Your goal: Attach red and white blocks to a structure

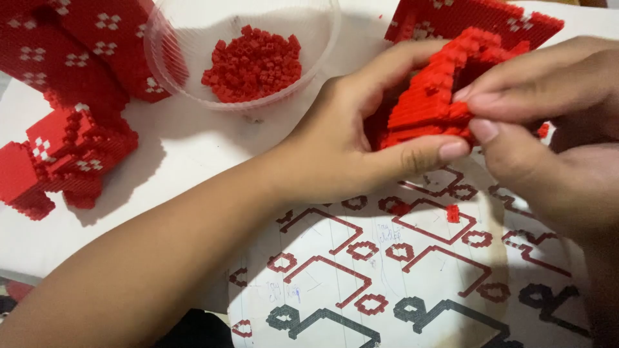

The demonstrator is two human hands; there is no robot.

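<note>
A red micro-brick assembly [429,103], studded and stepped into angled layers, sits raised just above the instruction sheet [412,270], held between both hands. The left hand [335,148] wraps it from the side, fingers clamped on its lower edge; the right hand [548,122] pinches its right edge, fingers pressed together on it. One loose red brick [452,213] lies on the printed sheet. Behind, a clear plastic bowl [322,45] holds tiny red bricks [253,63], beside finished red blocks with white dots [64,154] on the white worktop [187,148].
</note>
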